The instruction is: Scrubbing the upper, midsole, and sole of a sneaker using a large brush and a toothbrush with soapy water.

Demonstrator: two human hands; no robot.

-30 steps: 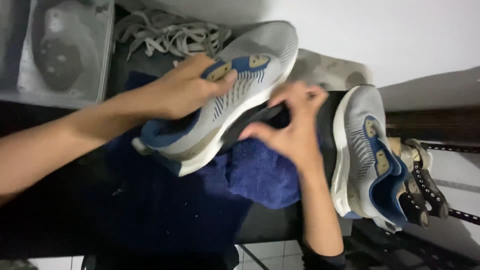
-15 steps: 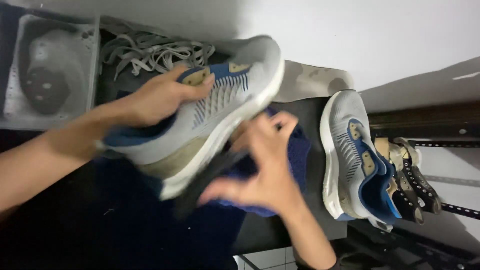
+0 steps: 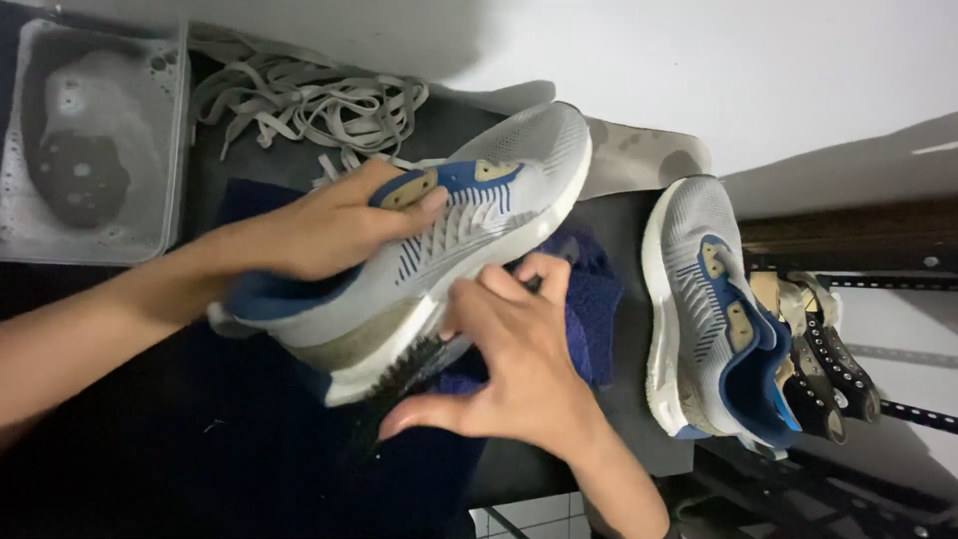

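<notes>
Since half a second ago, the right hand (image 3: 519,374) has slid its dark bristle brush (image 3: 404,371) back along the white sole of the grey-and-blue mesh sneaker (image 3: 439,245), mid-scrub; left hand (image 3: 324,225) grip clamped on the sneaker's upper above the blue towel (image 3: 589,299).

No packages, labels, signs or screens are visible anywhere in this view of the desk and its surroundings.

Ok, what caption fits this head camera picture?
Left hand steadies a grey-blue sneaker while right hand scrubs its sole with a brush.
</notes>
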